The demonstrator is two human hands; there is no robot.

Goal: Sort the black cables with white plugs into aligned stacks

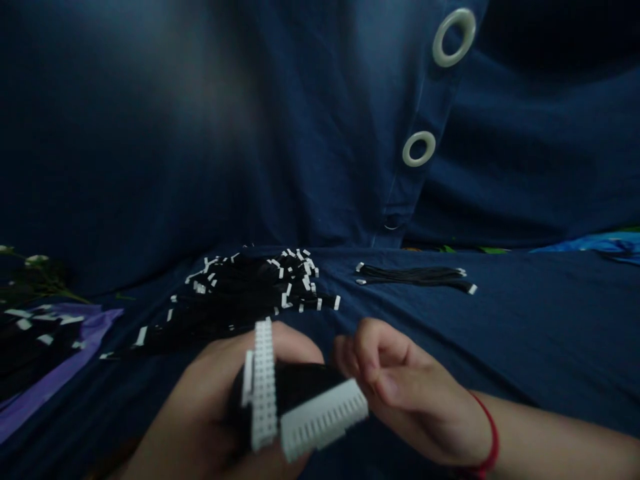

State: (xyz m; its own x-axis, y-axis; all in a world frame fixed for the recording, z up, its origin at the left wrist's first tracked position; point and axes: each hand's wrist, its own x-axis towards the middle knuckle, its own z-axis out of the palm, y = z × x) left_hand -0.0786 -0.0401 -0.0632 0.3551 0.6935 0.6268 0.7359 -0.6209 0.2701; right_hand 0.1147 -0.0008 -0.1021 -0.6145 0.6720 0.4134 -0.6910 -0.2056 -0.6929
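Note:
My left hand is wrapped round a bundle of black cables close to the camera. White multi-slot connectors stick out of the bundle, one upright and one lying aslant. Just right of the slanted connector is my right hand, a red cord round its wrist. Its thumb and fingertips are pressed together; whatever they may hold is hidden. Behind my hands lies a heap of black cables with white ends. A smaller cable bunch rests apart from it, to the right.
Dark blue cloth covers the surface and hangs behind it, with pale rings in the hanging part. At the left, a purple sheet lies beside more white-ended cables, near white flowers. Bright blue material shows far right.

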